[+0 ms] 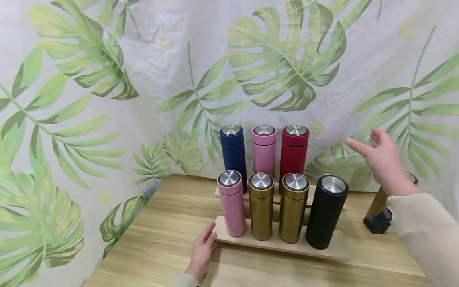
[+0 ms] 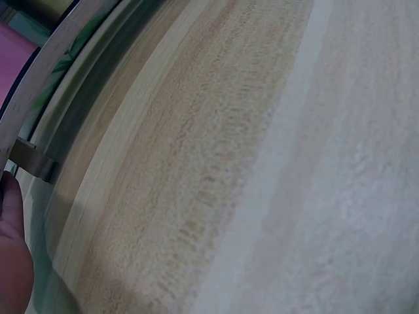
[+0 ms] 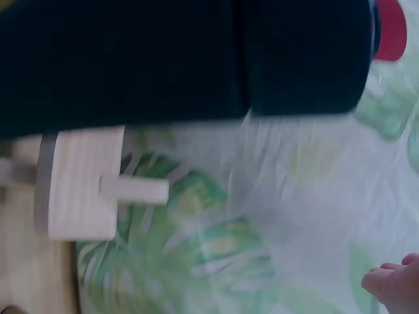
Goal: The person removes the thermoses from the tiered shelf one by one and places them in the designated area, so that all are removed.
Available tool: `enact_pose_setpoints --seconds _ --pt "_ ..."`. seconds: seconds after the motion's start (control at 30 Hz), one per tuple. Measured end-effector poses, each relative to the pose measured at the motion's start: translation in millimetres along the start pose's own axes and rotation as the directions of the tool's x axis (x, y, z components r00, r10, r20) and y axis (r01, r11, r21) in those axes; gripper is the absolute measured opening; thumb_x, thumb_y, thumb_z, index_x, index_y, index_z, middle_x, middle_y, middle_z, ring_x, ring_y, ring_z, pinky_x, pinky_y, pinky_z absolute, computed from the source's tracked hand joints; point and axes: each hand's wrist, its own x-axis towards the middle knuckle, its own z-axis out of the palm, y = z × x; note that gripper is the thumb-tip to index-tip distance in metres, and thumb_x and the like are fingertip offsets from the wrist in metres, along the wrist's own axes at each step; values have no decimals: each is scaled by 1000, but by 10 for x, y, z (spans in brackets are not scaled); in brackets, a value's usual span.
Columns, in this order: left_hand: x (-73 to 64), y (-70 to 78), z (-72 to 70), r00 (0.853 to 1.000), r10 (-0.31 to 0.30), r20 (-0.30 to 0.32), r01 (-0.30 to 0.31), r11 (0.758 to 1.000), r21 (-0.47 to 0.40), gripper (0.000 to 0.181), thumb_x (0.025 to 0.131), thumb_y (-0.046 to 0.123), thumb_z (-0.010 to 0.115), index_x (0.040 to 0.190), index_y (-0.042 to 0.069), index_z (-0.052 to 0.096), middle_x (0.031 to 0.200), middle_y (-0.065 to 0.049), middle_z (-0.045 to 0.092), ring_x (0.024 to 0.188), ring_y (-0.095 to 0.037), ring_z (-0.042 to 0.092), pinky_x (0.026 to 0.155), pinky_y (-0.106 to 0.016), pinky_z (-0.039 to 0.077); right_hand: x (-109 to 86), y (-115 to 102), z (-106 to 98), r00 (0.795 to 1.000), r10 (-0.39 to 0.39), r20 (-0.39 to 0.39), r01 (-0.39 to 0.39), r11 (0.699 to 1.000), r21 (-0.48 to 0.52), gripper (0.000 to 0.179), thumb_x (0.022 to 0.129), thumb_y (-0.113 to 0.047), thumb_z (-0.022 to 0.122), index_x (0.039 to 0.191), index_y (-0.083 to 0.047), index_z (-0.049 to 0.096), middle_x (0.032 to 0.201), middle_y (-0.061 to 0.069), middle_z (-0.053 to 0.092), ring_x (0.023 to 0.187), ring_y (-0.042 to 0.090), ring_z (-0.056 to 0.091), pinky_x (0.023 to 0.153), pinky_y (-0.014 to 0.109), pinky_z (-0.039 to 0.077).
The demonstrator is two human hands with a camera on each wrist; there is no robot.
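My left hand (image 1: 203, 251) holds the left end of a two-tier wooden rack (image 1: 283, 248), its fingertips at the corner of the lower board. In the left wrist view, part of that hand (image 2: 13, 255) shows beside the board's edge. My right hand (image 1: 385, 159) is raised in the air to the right of the black thermos (image 1: 327, 213), thumb stretched out, holding nothing. On the lower board, from the left, stand a pink thermos (image 1: 232, 207), two gold thermoses (image 1: 261, 211) and the black one. A blue (image 1: 233, 153), a pink (image 1: 264, 153) and a red thermos (image 1: 295, 155) stand behind.
Another gold thermos (image 1: 377, 203) stands on the table at the right, partly hidden by my right wrist and a black wrist device (image 1: 378, 221). A leaf-print curtain (image 1: 161, 71) hangs behind the wooden table (image 1: 161, 223).
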Motion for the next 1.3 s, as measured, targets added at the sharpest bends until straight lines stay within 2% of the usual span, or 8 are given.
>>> enact_pose_setpoints --seconds 0.2,0.43,0.6,0.73,0.87,1.07,1.2,1.3 --pt "-10 15 8 1000 1 -1 -1 1000 -6 47 98 13 43 142 -1 31 149 -23 21 133 -37 27 105 -43 34 -31 -172 175 996 -21 86 18 999 37 98 84 -48 62 149 -8 0 156 10 0 142 28 4 115 49 13" --pt "-12 7 20 1000 -3 -19 2 1000 -26 47 98 14 44 142 0 32 150 -21 22 133 -37 28 105 -43 34 -52 -299 407 987 -58 150 44 995 93 93 86 -42 63 149 -6 4 155 12 7 141 30 11 114 48 17" --pt "-34 -1 52 1000 0 -24 -1 998 -58 47 99 14 42 142 0 30 150 -22 19 133 -37 27 105 -42 34 -63 -370 580 978 -86 189 56 986 157 92 86 -35 65 149 -5 4 155 13 8 141 31 11 114 47 18" --pt "-56 -14 63 1000 10 -22 -12 997 -80 46 100 13 40 142 -2 28 150 -24 18 133 -38 26 106 -41 33 -69 -421 701 974 -88 209 53 985 166 93 85 -33 66 149 -6 4 155 15 9 141 31 12 114 46 18" --pt "-70 -22 73 999 22 -24 -24 995 -96 46 100 12 39 142 -3 28 148 -26 19 133 -38 27 105 -40 33 -65 -468 792 979 -80 186 48 984 170 92 84 -31 67 149 -8 7 155 14 12 141 30 15 114 45 20" --pt "-58 -37 105 999 37 -21 -39 994 -101 45 100 13 38 142 -3 29 148 -26 20 132 -37 27 105 -41 34 -30 -525 903 992 -82 101 57 972 230 89 83 -25 70 149 -8 12 153 14 19 140 26 18 113 41 24" --pt "-61 -50 104 999 43 -25 -45 994 -99 44 101 12 36 142 -3 28 148 -26 20 133 -38 27 106 -43 32 -24 -536 992 993 -81 83 58 968 245 87 82 -18 71 148 -6 15 152 15 23 139 27 23 112 40 28" --pt "-76 -50 90 999 41 -36 -44 995 -92 44 101 12 35 142 -3 28 149 -25 19 133 -39 25 106 -45 31 -17 -540 1061 994 -75 77 54 967 250 85 81 -15 71 147 -5 18 149 15 29 134 27 31 108 41 34"
